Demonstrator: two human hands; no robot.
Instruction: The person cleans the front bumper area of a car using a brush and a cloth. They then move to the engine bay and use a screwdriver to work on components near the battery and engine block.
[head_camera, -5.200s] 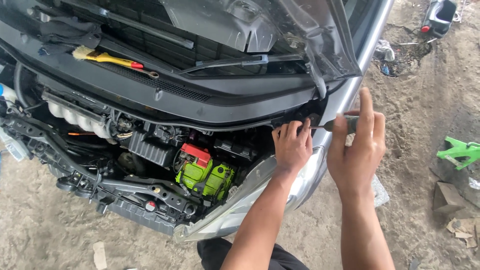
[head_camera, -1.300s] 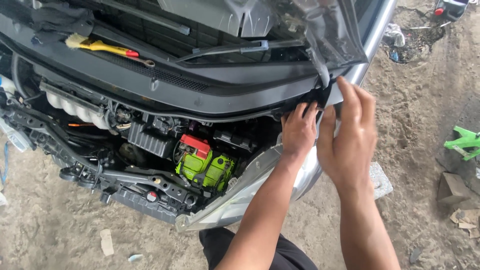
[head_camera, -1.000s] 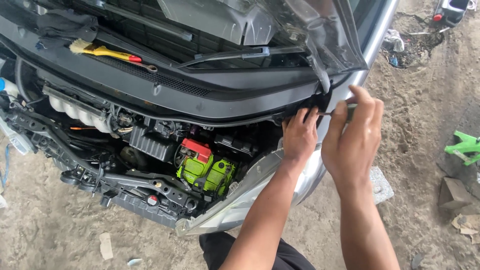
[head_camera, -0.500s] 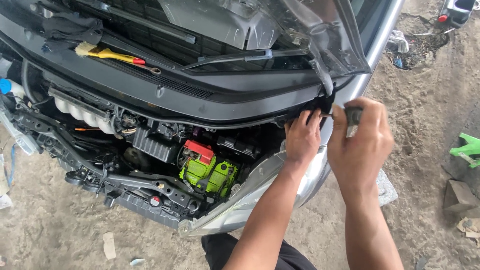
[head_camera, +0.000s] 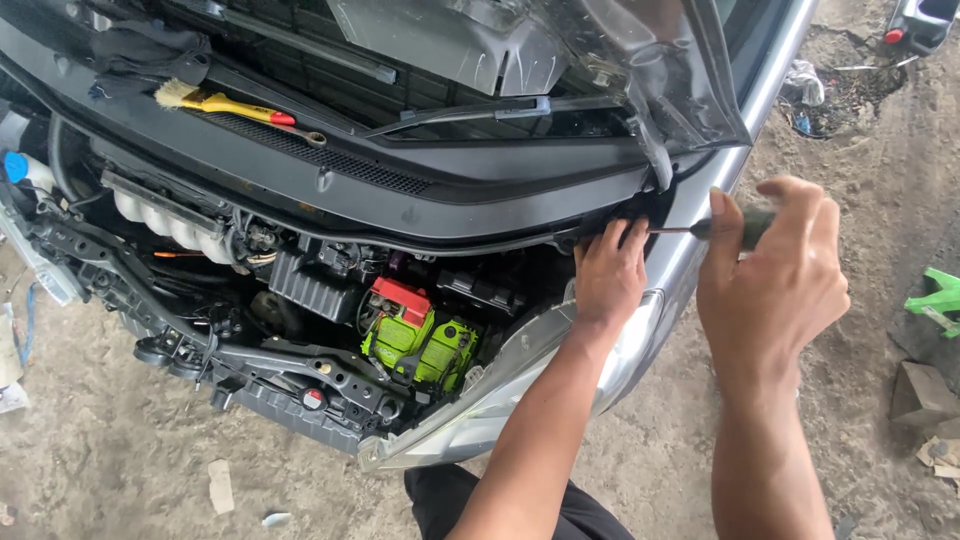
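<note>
Gripping: my right hand (head_camera: 775, 280) is clenched round the dark green handle of a slim metal-shafted screwdriver (head_camera: 735, 228), held level beside the silver fender.
Screwdriver tip: the thin shaft runs left into the shadowed corner under the black plastic cowl panel (head_camera: 400, 185); the tip itself is hidden.
Left hand: my left hand (head_camera: 610, 275) grasps nothing; its fingers lie curled on the engine bay's right edge, just above the clear headlight lens (head_camera: 520, 365) and touching the dark trim there.
Engine bay front: a bright green battery with a red terminal cover (head_camera: 420, 335) sits near the bay's front right corner, behind the black crossbar.
Engine bay left: a pale ribbed intake manifold (head_camera: 165, 210) lies along the left side.
Far edge: a yellow-handled brush with a red collar (head_camera: 220, 102) rests on the cowl's far left, below the raised grey bonnet (head_camera: 520, 45).
</note>
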